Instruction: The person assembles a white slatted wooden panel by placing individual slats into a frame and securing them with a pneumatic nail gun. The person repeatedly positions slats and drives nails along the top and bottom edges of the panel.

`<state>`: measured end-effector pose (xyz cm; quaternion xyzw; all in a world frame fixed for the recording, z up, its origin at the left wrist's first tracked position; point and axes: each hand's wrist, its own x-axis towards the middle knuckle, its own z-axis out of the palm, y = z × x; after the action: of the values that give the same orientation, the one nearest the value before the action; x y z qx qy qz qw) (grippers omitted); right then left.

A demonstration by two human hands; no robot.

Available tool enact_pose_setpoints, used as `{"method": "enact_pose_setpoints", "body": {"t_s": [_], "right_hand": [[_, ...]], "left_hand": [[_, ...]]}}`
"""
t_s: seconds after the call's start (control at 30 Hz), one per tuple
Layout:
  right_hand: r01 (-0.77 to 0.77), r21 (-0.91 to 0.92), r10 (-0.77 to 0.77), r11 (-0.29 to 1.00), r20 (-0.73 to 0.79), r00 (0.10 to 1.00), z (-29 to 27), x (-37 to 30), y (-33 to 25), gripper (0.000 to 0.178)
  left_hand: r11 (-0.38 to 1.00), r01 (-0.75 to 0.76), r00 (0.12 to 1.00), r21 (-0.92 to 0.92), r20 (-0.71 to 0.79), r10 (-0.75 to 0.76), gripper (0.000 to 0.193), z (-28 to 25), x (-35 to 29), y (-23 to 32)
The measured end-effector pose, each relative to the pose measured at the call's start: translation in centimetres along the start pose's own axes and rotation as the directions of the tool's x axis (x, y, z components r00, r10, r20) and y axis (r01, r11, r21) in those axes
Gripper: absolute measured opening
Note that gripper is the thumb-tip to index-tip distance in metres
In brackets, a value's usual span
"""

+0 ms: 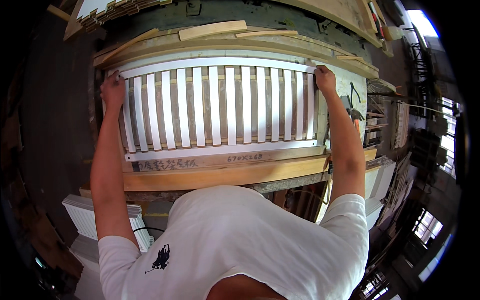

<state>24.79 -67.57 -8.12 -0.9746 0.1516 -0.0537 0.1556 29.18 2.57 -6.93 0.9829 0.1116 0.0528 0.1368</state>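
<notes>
White slatted panel, lying flat on the workbench within a wooden surround. Beyond the bench's left edge there is dark floor, with stacked white slatted pieces lower down, beside the person's left side. The left hand is closed, fingers curled round the left end of the far rail. From there the slats run in a row, narrow gaps between them showing the brownish surface beneath; whether their far ends are seated in that rail I cannot tell. The near rail follows their near ends, parallel to a wooden beam at the bench edge, close to the person's torso. Wooden offcuts lie along the far edge. The right hand is closed likewise on the far rail's right end. Right of its forearm, pliers lie near, on the bench's pale margin.
</notes>
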Motion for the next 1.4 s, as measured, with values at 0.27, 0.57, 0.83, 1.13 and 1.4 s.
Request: {"method": "enact_pose_setpoints", "body": {"t_s": [0.27,0.57,0.83,1.13,1.4], "right_hand": [[0.160,-0.031,-0.163,0.987,-0.135,0.977,1.4,-1.6,0.0,0.024],[0.156,-0.027,-0.158,0.987,-0.128,0.979,2.0,-3.1,-1.3,0.027],[0.099,-0.182,-0.121,0.978,-0.114,0.986,4.1,-15.0,-6.9,0.068],[0.061,-0.242,-0.088,0.968,-0.103,0.991,3.8,-16.4,-7.5,0.075],[0.109,-0.262,-0.150,0.959,-0.142,0.978,4.1,-16.3,-8.0,0.070]], "left_hand": [[0.972,-0.203,0.970,0.119,-0.112,0.216,0.035,1.0,-1.5,0.4],[0.973,-0.203,0.978,0.114,-0.022,0.207,0.043,0.2,-2.0,0.9],[0.923,-0.374,0.912,0.094,-0.141,0.384,0.060,2.5,-5.1,1.7],[0.697,-0.717,0.672,0.020,0.285,0.683,0.073,1.9,-13.5,11.6],[0.741,-0.672,0.691,0.005,0.363,0.625,0.082,2.6,-16.4,14.1]]}}
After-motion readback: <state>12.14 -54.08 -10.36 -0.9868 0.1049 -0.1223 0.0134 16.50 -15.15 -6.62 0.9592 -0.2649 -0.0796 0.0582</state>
